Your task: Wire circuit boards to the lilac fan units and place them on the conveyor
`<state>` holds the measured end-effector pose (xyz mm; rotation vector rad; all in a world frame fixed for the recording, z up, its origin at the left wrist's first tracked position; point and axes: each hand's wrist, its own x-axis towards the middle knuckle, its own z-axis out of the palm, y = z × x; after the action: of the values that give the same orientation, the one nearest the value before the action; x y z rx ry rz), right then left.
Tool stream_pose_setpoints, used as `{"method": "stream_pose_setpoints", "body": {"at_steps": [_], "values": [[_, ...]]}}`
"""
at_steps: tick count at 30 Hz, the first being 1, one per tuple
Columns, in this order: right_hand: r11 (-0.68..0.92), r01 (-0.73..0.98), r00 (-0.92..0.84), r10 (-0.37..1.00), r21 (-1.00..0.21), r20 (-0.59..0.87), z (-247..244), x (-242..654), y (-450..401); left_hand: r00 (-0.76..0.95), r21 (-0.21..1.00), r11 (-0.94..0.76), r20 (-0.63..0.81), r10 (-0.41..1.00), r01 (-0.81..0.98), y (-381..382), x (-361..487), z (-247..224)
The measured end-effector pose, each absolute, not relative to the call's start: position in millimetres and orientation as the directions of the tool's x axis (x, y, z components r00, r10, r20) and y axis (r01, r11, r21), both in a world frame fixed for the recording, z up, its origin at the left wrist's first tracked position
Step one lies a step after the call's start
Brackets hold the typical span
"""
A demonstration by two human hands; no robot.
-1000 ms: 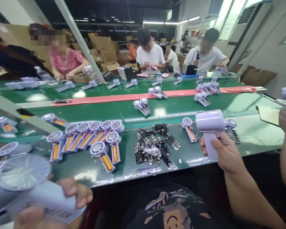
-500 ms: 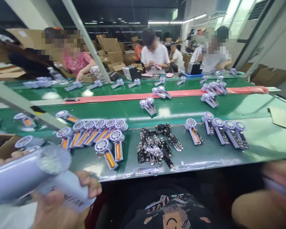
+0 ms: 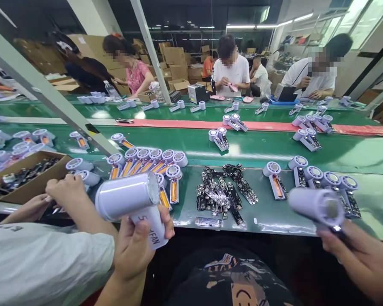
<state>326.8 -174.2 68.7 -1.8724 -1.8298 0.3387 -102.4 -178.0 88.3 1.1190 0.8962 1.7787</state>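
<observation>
Right hand swung back into view, closed around grip of second lavender handheld fan, right of black circuit-board pile. Left hand closed around grip of first fan, left of pile. Pile lies on green conveyor bench. Co-worker's hand near cardboard tray, far left of pile.
</observation>
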Motion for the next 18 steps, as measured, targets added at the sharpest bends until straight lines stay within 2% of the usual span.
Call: {"method": "stream_pose_setpoints", "body": {"at_steps": [4,8,14,16,18], "values": [[-0.2,0.851,0.137,0.977,-0.486,-0.162,28.7,339.4,-181.7,-0.232,0.903,-0.355,0.302,0.925,-0.241,-180.6,-109.1,75.6],[-0.364,0.814,0.248,0.922,-0.453,-0.296,4.3,344.3,-188.0,-0.198,0.915,-0.315,0.27,0.942,-0.252,-178.0,-109.3,63.8],[-0.402,0.765,0.306,0.915,-0.503,-0.265,-5.8,345.8,-190.5,-0.124,0.941,-0.27,0.248,0.961,-0.206,-176.8,-106.2,54.7],[-0.349,0.799,0.247,0.933,-0.49,-0.262,-11.2,349.9,-186.8,-0.101,0.945,-0.267,0.252,0.962,-0.19,-178.3,-107.0,51.7],[-0.245,0.858,0.192,0.968,-0.45,-0.161,-9.4,356.6,-185.2,-0.085,0.951,-0.261,0.25,0.964,-0.164,-179.4,-106.7,47.6]]}}
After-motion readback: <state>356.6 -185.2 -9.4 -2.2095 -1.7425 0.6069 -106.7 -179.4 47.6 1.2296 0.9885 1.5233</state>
